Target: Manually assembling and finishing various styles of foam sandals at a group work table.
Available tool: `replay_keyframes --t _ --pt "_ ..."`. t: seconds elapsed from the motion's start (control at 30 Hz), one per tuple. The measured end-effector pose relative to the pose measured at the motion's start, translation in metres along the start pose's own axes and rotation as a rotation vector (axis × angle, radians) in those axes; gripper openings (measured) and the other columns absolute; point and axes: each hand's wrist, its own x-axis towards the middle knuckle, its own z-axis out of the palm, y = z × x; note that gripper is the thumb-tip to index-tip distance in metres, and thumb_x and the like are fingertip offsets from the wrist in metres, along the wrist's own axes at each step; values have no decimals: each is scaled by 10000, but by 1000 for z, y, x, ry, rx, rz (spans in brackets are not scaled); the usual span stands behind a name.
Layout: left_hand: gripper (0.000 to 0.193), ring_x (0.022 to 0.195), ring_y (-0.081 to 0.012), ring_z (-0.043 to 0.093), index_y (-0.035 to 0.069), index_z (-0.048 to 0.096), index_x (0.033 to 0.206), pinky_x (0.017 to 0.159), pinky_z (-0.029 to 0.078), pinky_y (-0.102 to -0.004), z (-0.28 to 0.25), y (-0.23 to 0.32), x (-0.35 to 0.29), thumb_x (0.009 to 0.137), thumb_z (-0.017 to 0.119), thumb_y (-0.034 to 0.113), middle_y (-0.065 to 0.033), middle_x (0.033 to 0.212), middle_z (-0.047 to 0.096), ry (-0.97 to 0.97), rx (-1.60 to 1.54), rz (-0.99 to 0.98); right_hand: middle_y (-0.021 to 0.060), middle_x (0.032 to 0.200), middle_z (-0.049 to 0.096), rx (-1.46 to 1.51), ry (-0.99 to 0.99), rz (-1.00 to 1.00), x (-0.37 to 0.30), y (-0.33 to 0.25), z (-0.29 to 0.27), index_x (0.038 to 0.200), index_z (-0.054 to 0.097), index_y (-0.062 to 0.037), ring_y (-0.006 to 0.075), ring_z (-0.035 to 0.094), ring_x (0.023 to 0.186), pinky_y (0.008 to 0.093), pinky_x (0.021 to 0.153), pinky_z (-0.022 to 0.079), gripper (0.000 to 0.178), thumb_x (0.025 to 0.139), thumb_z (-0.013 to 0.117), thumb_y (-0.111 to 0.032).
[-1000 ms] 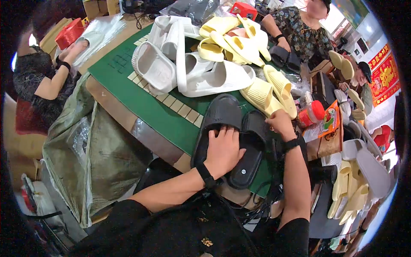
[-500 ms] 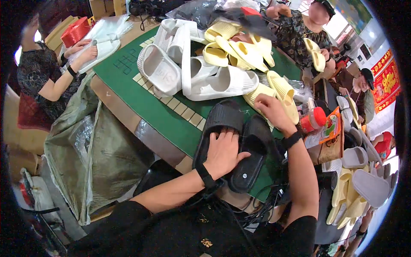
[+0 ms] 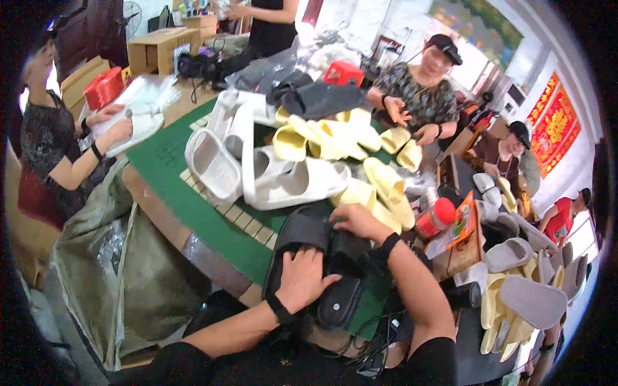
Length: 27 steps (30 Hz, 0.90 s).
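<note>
Two black slippers lie side by side in front of me on the green table mat (image 3: 152,154). My left hand (image 3: 301,278) rests in the left slipper (image 3: 310,225), its fingertips under the strap and its thumb stretched toward the other one. Curled fingers of my right hand (image 3: 360,222) are at the toe end of the right slipper (image 3: 339,299); the fingertips are partly blurred. Just beyond lie a pile of white slippers (image 3: 293,183) and a heap of pale yellow slippers (image 3: 386,183).
A red-lidded jar (image 3: 436,215) and an orange packet (image 3: 465,217) stand to the right, near a stack of grey and yellow slippers (image 3: 534,296). At left hangs a large olive sack (image 3: 161,283). One co-worker (image 3: 64,138) handles white slippers; another (image 3: 418,83) faces me across the table.
My view has tilted up, so the table sits lower. My right hand has come down onto the right black slipper. The co-worker opposite has lowered the yellow slippers to the table.
</note>
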Motion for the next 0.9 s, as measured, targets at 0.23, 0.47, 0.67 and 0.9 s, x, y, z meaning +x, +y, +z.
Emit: replay_keyframes --t 0.23,0.47,0.67,0.9 --pt "684 1064 -324 568 -32 628 1080 896 397 -458 -2 0 -1 826 673 601 -164 1083 619 64 23 53 156 923 708 -17 -28 -51 6 -2 -2 970 691 -87 354 678 882 436 781 532 193 804 752 -163" --pt "625 950 -362 631 46 609 1255 797 512 -457 -60 -3 -12 849 698 513 -175 1052 627 -51 -60 116 190 874 679 125 120 6 -12 -14 -27 926 635 -20 361 657 838 432 757 510 150 838 700 -122" --pt "344 828 -356 676 49 670 1135 721 531 -433 -101 -20 66 856 738 239 -178 880 688 172 -238 292 196 819 648 307 353 114 -20 -40 -28 918 605 22 325 632 772 385 723 493 127 867 658 -81" --pt "314 795 -289 685 33 658 1156 733 530 -385 -19 -49 163 851 700 95 -156 888 709 -102 -492 377 151 803 661 416 540 228 -26 -36 -20 894 605 35 236 626 739 362 701 495 121 866 673 -60"
